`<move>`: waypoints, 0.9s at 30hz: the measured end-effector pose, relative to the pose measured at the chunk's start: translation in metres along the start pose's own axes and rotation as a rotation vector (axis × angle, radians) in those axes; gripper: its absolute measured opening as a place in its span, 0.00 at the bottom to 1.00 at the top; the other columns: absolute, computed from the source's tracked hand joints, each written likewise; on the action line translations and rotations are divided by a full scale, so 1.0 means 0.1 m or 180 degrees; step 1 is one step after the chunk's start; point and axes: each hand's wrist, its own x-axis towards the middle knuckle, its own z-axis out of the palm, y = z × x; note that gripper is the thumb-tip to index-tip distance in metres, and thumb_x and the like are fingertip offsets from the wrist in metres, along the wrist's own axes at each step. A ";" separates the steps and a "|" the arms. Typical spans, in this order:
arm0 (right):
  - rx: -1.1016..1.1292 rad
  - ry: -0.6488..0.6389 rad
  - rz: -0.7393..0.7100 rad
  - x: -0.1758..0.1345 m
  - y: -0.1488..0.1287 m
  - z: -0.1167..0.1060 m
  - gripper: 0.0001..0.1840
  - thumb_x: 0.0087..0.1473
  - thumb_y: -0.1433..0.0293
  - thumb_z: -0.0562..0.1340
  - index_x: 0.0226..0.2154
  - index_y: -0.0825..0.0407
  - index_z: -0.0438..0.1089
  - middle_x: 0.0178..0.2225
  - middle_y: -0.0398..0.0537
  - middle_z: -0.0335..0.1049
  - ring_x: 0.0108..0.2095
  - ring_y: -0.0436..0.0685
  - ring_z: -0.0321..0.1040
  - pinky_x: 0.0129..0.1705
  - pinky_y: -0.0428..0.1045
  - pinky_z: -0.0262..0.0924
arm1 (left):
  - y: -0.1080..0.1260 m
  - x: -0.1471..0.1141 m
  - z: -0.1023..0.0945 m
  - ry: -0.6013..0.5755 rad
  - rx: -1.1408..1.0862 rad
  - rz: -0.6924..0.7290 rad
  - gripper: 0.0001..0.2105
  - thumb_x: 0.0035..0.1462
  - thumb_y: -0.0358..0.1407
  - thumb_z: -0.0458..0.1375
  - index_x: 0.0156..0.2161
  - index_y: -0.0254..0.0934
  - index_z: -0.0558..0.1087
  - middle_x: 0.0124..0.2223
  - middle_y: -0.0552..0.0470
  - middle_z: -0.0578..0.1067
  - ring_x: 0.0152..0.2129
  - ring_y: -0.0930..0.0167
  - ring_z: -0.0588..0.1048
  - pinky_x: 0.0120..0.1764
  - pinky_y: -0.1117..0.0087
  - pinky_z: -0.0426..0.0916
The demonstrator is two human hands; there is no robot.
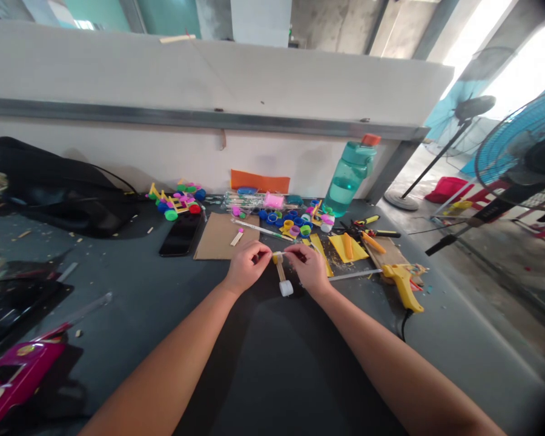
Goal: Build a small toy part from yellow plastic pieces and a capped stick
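Between my fingertips is a small craft-stick piece [280,269] with bottle caps on it. Its stick runs down toward me to a white bottle cap [286,288], and a yellow cap [275,258] is at its far end. My left hand [249,266] pinches the far end from the left. From the right, my right hand [307,265] pinches the same end with thumb and finger. Beyond the hands, a cardboard sheet [215,236] bears a short stick [237,237] with a pink tip.
Loose bottle caps [295,223] and a green water bottle [347,175] stand at the back. Stick-and-cap toys [175,200] are at back left, by a phone [180,234]. A yellow glue gun [402,283] and pliers [367,227] lie right. A magenta object [31,375] sits front left.
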 end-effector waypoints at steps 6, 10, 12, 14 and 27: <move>-0.0021 0.0010 -0.0005 0.00 -0.01 0.00 0.09 0.51 0.63 0.61 0.32 0.49 0.75 0.27 0.45 0.74 0.26 0.55 0.69 0.29 0.48 0.62 | 0.00 0.00 0.00 0.0005 -0.0019 0.0000 0.07 0.59 0.36 0.55 0.31 0.37 0.71 0.30 0.52 0.71 0.28 0.72 0.70 0.29 0.71 0.66; -0.0054 -0.0008 -0.0037 -0.01 -0.02 -0.01 0.10 0.51 0.63 0.60 0.32 0.48 0.76 0.26 0.44 0.74 0.26 0.55 0.69 0.28 0.48 0.62 | 0.00 0.00 0.00 -0.0006 -0.0010 -0.0042 0.08 0.59 0.37 0.55 0.31 0.37 0.71 0.30 0.52 0.71 0.27 0.72 0.70 0.29 0.71 0.66; -0.0061 -0.0003 -0.0037 -0.01 -0.01 -0.01 0.10 0.51 0.63 0.60 0.32 0.49 0.76 0.25 0.44 0.74 0.26 0.55 0.69 0.28 0.48 0.62 | -0.01 0.00 0.00 -0.0004 -0.0010 -0.0050 0.08 0.60 0.37 0.54 0.31 0.37 0.71 0.30 0.52 0.71 0.27 0.72 0.70 0.29 0.71 0.66; -0.0056 0.0001 -0.0032 0.00 0.00 -0.01 0.10 0.51 0.63 0.61 0.32 0.48 0.76 0.25 0.44 0.74 0.26 0.55 0.69 0.28 0.48 0.62 | -0.02 0.00 0.00 -0.0013 0.0000 -0.0043 0.08 0.59 0.37 0.54 0.31 0.38 0.71 0.29 0.53 0.71 0.27 0.72 0.70 0.29 0.71 0.66; -0.0075 0.0002 0.0003 -0.01 -0.04 -0.01 0.10 0.51 0.64 0.60 0.32 0.49 0.76 0.27 0.45 0.75 0.28 0.56 0.69 0.30 0.49 0.62 | 0.00 -0.01 -0.03 -0.0048 -0.0016 -0.0045 0.08 0.60 0.36 0.53 0.32 0.38 0.72 0.31 0.52 0.73 0.29 0.71 0.71 0.30 0.70 0.66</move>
